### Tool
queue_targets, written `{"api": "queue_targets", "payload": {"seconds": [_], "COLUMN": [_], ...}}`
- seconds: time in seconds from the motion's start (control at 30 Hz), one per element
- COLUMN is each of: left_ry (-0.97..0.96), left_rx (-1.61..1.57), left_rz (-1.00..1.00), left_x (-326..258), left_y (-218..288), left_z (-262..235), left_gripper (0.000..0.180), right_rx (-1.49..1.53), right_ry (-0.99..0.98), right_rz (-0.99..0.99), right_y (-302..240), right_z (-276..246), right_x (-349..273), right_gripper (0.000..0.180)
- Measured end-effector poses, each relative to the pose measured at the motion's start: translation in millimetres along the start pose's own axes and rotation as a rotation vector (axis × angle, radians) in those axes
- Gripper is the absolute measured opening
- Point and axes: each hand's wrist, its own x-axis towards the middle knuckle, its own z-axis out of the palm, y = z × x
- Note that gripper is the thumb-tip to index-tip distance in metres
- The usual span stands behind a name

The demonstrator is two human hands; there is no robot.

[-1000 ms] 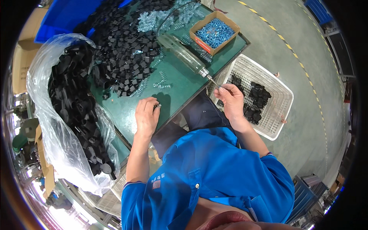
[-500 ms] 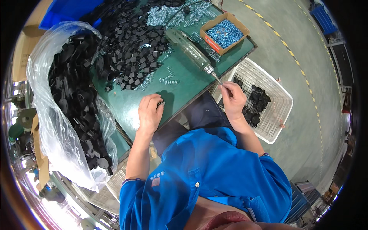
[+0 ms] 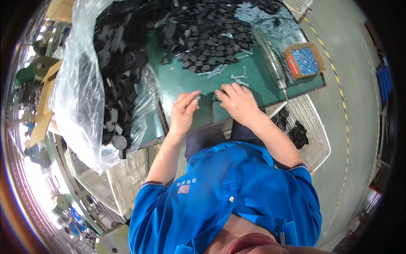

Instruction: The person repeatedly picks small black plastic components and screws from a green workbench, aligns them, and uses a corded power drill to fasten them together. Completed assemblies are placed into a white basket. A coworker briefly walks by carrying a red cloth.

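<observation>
Head view of a seated person in a blue shirt working at a green work mat (image 3: 262,86). The left hand (image 3: 185,111) rests near the mat's front edge with its fingers curled together; thumb and forefinger pinch a small bright screw (image 3: 197,98) at the fingertips, the grip closed on it. The right hand (image 3: 237,100) lies palm down just beside the left, fingers spread slightly and bent, the tips touching the mat near its front edge; whether anything sits under those fingertips cannot be told, as the hand hides the spot. The two hands are near each other but not touching. Loose silvery screws (image 3: 230,72) lie scattered on the mat just beyond the right hand, between the hands and a heap of small black plastic parts (image 3: 211,36) that covers the far half of the mat. A powered screwdriver (image 3: 272,63) lies along the mat to the right of the hands, well apart from them. Beyond it stands a cardboard box of blue-tinted screws (image 3: 305,60). A clear plastic bag of larger black parts (image 3: 84,93) stands at the left, and a white wire basket (image 3: 315,139) holding a few black parts sits below the mat's right corner.
</observation>
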Motion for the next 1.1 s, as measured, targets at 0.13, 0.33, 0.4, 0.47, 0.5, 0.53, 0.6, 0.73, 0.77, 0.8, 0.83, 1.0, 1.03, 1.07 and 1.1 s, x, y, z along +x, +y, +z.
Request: {"api": "queue_targets", "payload": {"seconds": [0.13,0.33,0.4,0.47,0.5,0.53,0.6,0.73,0.77,0.8,0.83,1.0,1.03,1.07,1.1], "left_ry": [-0.062,-0.084,-0.120,-0.186,-0.216,-0.227,-0.225,-0.131,-0.162,-0.155,-0.179,-0.370,-0.387,-0.392,-0.394], "left_rx": [-0.357,-0.411,-0.371,-0.169,-0.067,-0.214,-0.485,-0.700,-0.735,-0.773,-0.818,-0.995,-0.947,-0.899,-0.699], "left_rz": [-0.194,-0.144,-0.126,-0.108,-0.098,-0.121,-0.133,-0.093,-0.080,-0.057,-0.089,-0.323,-0.351,-0.375,-0.232], "left_x": [-15.0,-15.3,-14.7,-10.9,-9.4,-9.5,-2.9,-2.9,-4.0,-2.5,-0.1,19.1,24.6,30.3,49.1], "left_y": [-2.7,-13.6,-7.7,3.7,7.4,5.9,0.6,-9.9,-10.4,-10.7,-11.3,-1.2,3.6,6.8,16.7], "left_z": [-9.8,-6.1,-4.9,-3.1,-1.4,3.0,8.7,36.1,41.5,46.7,48.9,52.0,55.1,55.8,50.7], "left_gripper": [0.033,0.010,0.009,0.010,0.010,0.010,0.010,0.011,0.013,0.013,0.014,0.029,0.031,0.034,0.036], "right_rx": [0.188,0.406,0.284,0.117,0.066,0.099,0.169,0.701,0.703,0.751,0.798,0.764,0.780,0.816,0.838], "right_ry": [0.027,0.083,0.037,0.009,-0.029,0.003,0.094,0.096,0.019,0.057,0.094,0.257,0.276,0.306,0.349], "right_rz": [0.070,0.023,-0.048,-0.161,-0.227,-0.210,-0.211,0.221,0.332,0.340,0.349,0.165,0.208,0.234,0.269], "right_y": [-2.8,-21.9,-23.9,-23.7,-28.0,-26.9,-22.8,-22.3,-19.5,-18.5,-17.5,-2.5,0.5,5.0,10.8], "right_z": [9.0,4.4,3.9,-0.1,-6.3,-7.1,-9.2,-17.0,-18.1,-17.5,-18.1,-19.8,-15.8,-12.9,-13.4], "right_x": [8.0,8.1,6.8,6.5,7.7,4.1,11.9,7.5,3.6,2.4,2.7,-2.1,-8.7,-11.9,-15.7], "right_gripper": [0.033,0.033,0.028,0.027,0.030,0.032,0.036,0.044,0.033,0.031,0.029,0.024,0.022,0.023,0.023]}}
